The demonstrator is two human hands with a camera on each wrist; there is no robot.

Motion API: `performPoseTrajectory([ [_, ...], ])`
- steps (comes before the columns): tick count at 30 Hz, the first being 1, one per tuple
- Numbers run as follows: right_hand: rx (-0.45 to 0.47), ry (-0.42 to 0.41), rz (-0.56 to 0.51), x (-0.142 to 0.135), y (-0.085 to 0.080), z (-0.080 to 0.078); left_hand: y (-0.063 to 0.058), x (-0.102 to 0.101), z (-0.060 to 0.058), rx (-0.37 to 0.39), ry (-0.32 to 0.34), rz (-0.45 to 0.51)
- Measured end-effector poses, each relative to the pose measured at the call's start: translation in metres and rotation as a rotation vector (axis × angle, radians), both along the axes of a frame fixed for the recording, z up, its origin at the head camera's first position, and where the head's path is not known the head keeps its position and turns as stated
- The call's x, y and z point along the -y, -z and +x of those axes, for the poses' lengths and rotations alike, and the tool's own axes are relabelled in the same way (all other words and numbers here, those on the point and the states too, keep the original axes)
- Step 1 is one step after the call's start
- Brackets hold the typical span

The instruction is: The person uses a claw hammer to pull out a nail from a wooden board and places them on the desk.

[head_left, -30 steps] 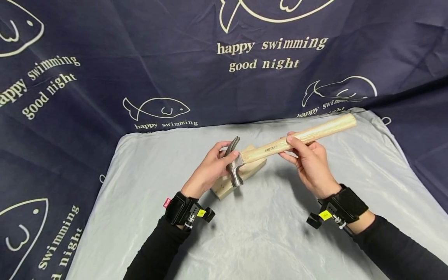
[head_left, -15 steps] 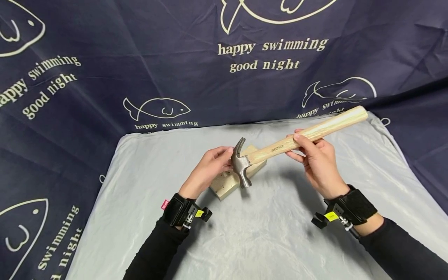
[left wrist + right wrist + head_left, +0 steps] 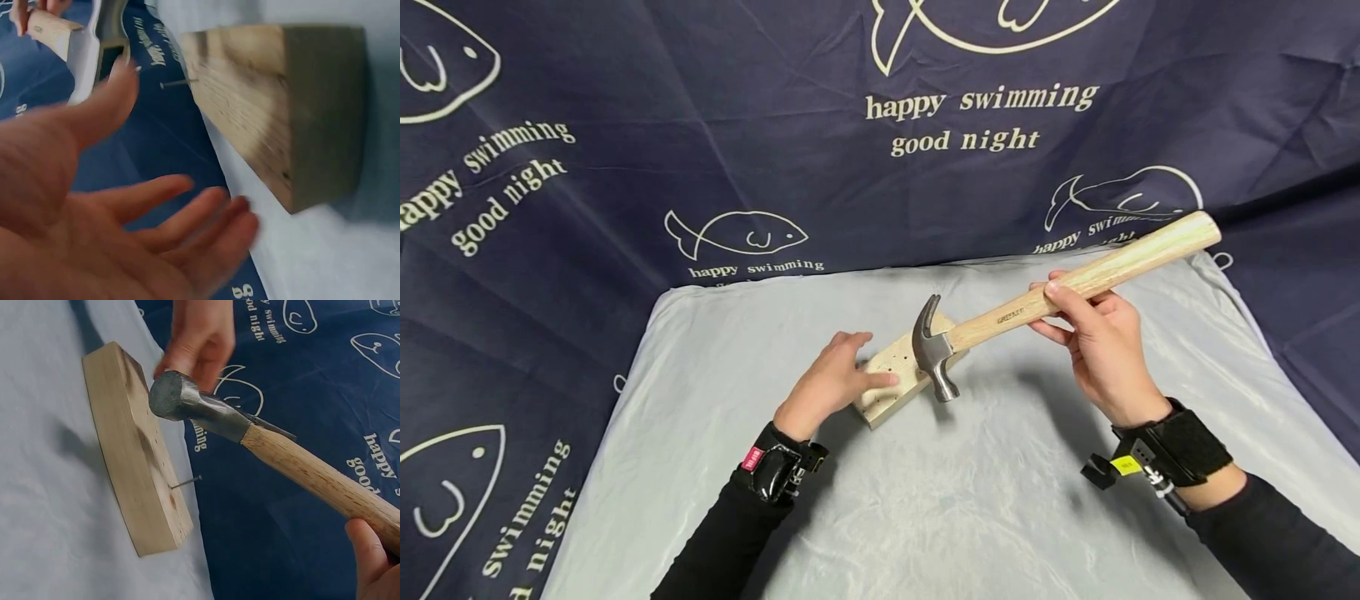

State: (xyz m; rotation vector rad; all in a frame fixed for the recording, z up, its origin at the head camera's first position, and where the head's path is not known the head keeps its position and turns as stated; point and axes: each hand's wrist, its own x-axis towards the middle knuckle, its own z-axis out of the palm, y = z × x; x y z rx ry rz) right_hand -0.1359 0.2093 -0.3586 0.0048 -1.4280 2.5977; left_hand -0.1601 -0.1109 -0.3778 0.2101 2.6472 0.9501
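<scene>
My right hand (image 3: 1105, 358) grips a claw hammer by its wooden handle (image 3: 1120, 267), thumb on top. The steel hammer head (image 3: 934, 350) hangs over a pale wooden block (image 3: 880, 396), claw pointing away from me. Several small holes dot the block's top. One nail (image 3: 186, 482) sticks out of the block, as the left wrist view also shows; the hammer hides it in the head view. My left hand (image 3: 831, 383) hovers beside the block's left end with fingers spread, holding nothing. In the left wrist view its fingertips (image 3: 240, 244) are apart from the wood.
A pale grey cloth (image 3: 970, 517) covers the table under the block. Dark blue fabric (image 3: 775, 150) printed with fish and lettering hangs behind and at both sides. Each wrist wears a black strap (image 3: 1180, 442) with a small camera.
My left hand has let go of the hammer head and drawn back to the left, spreading its fingers. The right hand has carried the hammer rightward, uncovering more of the block.
</scene>
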Motion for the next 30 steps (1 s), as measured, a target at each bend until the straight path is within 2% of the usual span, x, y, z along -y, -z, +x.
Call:
performPoseTrajectory([
  [2, -0.003, 0.007, 0.027, -0.001, -0.001, -0.001, 0.003, 0.002, 0.002, 0.06, 0.025, -0.075],
  [4, -0.01, 0.019, 0.076, -0.001, -0.003, -0.004, 0.008, 0.003, 0.003, 0.089, 0.061, -0.117],
  [10, -0.064, 0.037, 0.219, -0.004, -0.014, -0.016, 0.015, 0.007, 0.003, 0.072, 0.124, -0.172],
  [20, -0.083, 0.073, 0.325, -0.001, -0.019, -0.024, 0.021, 0.009, 0.004, 0.041, 0.118, -0.137],
  [24, -0.077, 0.069, 0.443, 0.002, -0.019, -0.026, 0.022, 0.01, 0.006, 0.052, 0.109, -0.125],
  [30, -0.085, 0.084, 0.699, 0.005, -0.028, -0.028, 0.018, 0.007, 0.004, 0.074, 0.092, -0.112],
])
